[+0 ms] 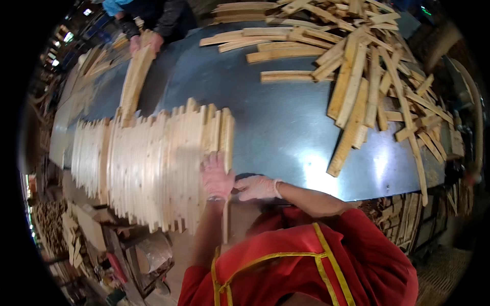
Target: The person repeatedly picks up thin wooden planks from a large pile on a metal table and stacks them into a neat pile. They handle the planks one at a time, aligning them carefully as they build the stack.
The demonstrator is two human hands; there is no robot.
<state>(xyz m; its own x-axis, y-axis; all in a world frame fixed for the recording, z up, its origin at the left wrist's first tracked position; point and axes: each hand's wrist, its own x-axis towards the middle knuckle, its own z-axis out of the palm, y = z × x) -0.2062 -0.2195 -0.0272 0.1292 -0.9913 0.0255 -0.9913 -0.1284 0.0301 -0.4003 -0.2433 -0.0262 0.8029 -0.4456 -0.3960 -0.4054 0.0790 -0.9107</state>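
A long row of pale wooden strips (153, 163) stands packed side by side on the metal table, with uneven ends. My left hand (217, 176), in a pinkish glove, lies over the row's right end with its fingers stretched forward. Close beside it, my right hand (258, 187), in a pale glove, points left with its fingers bent together against the last strips. What those fingers hold, if anything, is hidden. One strip (226, 222) sticks out toward me below my left hand. A dark patch behind my right hand is too unclear to name.
Loose curved wooden strips (352, 76) lie heaped at the far right, some overhanging the edge of the metal table (286, 127). Across the table, another person's hands (145, 43) hold a bundle of strips (136, 79) reaching the row. A wooden frame (120, 250) stands at the lower left.
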